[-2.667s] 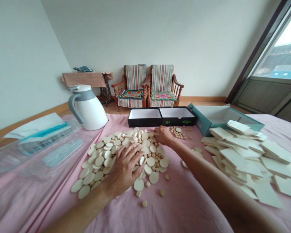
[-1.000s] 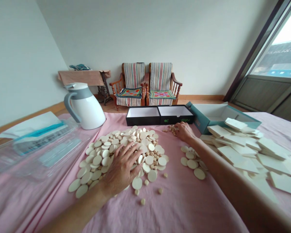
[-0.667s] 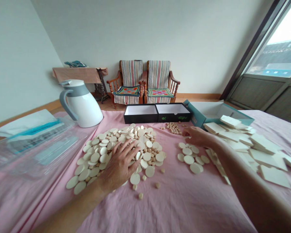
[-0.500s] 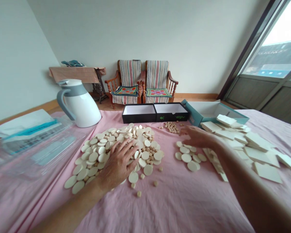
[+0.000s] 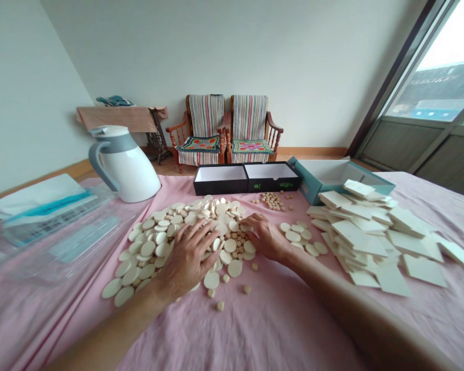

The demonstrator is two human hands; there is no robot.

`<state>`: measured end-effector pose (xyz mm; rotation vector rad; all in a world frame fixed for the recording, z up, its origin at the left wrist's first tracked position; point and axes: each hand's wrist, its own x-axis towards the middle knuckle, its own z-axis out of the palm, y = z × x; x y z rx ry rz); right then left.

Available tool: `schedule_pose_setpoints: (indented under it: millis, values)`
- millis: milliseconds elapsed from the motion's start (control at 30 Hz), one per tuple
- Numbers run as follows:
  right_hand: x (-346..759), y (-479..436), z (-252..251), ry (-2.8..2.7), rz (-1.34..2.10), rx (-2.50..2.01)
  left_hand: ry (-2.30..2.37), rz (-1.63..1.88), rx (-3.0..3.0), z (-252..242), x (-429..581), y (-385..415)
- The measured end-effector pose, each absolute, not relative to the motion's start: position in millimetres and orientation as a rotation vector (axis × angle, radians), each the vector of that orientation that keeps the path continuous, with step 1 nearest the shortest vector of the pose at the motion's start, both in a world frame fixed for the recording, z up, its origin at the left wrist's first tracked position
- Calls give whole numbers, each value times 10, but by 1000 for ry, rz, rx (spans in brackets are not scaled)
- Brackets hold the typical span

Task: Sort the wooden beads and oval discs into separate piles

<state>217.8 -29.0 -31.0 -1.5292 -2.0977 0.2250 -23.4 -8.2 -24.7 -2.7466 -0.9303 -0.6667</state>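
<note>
A big heap of cream round discs [image 5: 166, 232], large ones mixed with small ones, lies on the pink cloth [image 5: 278, 330]. My left hand [image 5: 187, 255] rests flat on the heap with its fingers spread. At the heap's right edge, my right hand [image 5: 265, 237] lies palm down with fingers curled among the small discs; anything under them is hidden. A small group of large discs [image 5: 299, 238] lies just right of that hand. Farther back is a cluster of small tan discs [image 5: 272, 201].
Cream square tiles [image 5: 375, 237] spread over the right side. A black two-part box [image 5: 246, 178] and a teal box [image 5: 332, 178] stand at the back. A white jug [image 5: 123, 165] is at back left, clear plastic bags [image 5: 50, 226] at left. Two chairs stand by the far wall.
My right hand went from the heap to the tan cluster, then over the separate group of large discs, and has now come back to the heap's right edge. My left hand stayed put.
</note>
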Motion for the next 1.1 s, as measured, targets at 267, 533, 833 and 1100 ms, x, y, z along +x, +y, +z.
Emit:
schedule_pose_setpoints:
  millis: [267, 533, 833, 1100]
  values:
    - [2785, -405, 115, -2269, 311, -1824, -934, -669, -2745, -250, -234, -84]
    - [2883, -443, 106, -2205, 345, -1724, -925, -644, -2740, -258, -234, -83]
    - [2243, -357, -246, -2225, 202, -1459, -937, -624, -2743, -249, -230, -82]
    - [2302, -367, -267, -2237, 242, -1424, -902, -650, -2729, -269, -236, -65]
